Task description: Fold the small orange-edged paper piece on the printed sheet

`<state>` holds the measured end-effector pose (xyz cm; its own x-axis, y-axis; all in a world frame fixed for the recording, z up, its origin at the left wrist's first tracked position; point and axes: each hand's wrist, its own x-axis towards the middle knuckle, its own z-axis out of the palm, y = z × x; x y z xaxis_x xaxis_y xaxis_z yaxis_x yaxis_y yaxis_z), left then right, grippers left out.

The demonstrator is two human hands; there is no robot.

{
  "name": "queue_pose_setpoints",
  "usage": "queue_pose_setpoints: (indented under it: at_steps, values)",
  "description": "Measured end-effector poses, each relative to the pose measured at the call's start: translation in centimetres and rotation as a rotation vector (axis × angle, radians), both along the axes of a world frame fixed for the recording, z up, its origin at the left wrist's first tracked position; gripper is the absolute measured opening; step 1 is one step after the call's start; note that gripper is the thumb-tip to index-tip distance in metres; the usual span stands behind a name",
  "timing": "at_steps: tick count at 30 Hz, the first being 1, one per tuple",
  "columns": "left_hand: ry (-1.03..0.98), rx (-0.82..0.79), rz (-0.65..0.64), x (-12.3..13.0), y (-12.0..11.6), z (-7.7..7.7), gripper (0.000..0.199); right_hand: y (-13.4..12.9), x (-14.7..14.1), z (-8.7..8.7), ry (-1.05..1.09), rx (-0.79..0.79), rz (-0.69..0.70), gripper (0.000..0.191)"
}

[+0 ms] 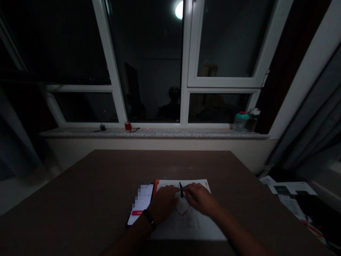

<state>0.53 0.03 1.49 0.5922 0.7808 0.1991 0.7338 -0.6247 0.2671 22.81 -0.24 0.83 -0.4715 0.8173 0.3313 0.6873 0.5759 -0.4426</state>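
Paper lies under both your hands. Dark pointed piece sits between your left hand and right hand. Right fingertips narrow at it, grip can't be told; left fingers bunched just beside it, hold unclear. Reads as fine two-handed positioning. Next move calls for light, steady fingertips, clear of the point.

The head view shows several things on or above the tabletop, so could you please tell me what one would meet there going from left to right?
Phone → left hand → dark pointed object → right hand
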Motion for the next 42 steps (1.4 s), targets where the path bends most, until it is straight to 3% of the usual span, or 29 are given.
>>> queue_pose_setpoints:
  at_steps: [9, 15, 20, 25, 33, 42]
  values:
    - [0.033, -0.036, -0.006, 0.1, -0.2, 1.3, 0.043, 0.2, 0.6, -0.2, 0.036, -0.019, 0.045, 0.049]
    - [-0.077, -0.043, 0.057, -0.2, 0.0, 0.5, 0.030, 0.2, 0.9, 0.1, 0.027, -0.048, 0.014, 0.043]
    - [-0.130, -0.057, 0.155, -0.2, -0.1, 0.7, 0.014, 0.3, 1.3, 0.4, 0.037, -0.062, 0.006, 0.040]
    - [-0.076, -0.024, 0.189, -0.3, 0.0, 0.9, 0.016, 0.2, 1.4, 0.6, 0.019, -0.048, 0.009, 0.039]
    - [-0.020, 0.002, 0.077, -0.4, 0.3, 0.6, 0.030, 0.1, 1.4, 1.1, -0.087, -0.011, 0.106, 0.042]
    - [-0.009, -0.023, -0.039, -0.3, 0.1, 0.8, 0.044, -0.1, 1.2, 1.7, -0.098, -0.021, 0.097, 0.040]
